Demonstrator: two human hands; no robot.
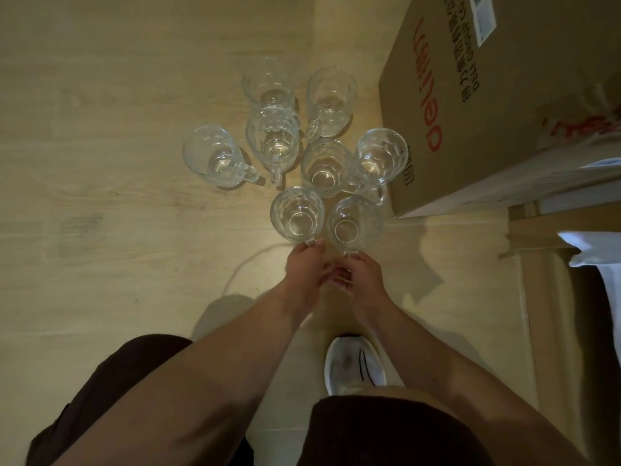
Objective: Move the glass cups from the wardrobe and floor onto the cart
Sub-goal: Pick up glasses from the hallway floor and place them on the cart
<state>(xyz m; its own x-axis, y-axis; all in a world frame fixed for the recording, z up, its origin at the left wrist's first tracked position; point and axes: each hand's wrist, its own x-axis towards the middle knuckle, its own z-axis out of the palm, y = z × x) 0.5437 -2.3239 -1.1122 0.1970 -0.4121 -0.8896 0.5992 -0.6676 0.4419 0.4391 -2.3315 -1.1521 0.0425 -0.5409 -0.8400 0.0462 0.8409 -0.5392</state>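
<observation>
Item: eight handled glass cups, upright on a pale wooden floor (100,163), clustered just left of a cardboard box (470,95) with red lettering. Nearest pair: the near-left cup (297,215) and the near-right cup (354,223), side by side, rims close, handles turned toward the person. The left hand (304,267) has its fingers curled at the handle of the near-left cup; the right hand (358,275) pinches the handle of the near-right cup; the two hands are touching each other. Whether either cup is lifted off the floor cannot be told. The remaining six stand beyond: a middle row (326,168) of four, two more (331,102) farthest back. Also present: a white shoe (354,364) below the right forearm, dark trousers (111,391) at the lower edge.
</observation>
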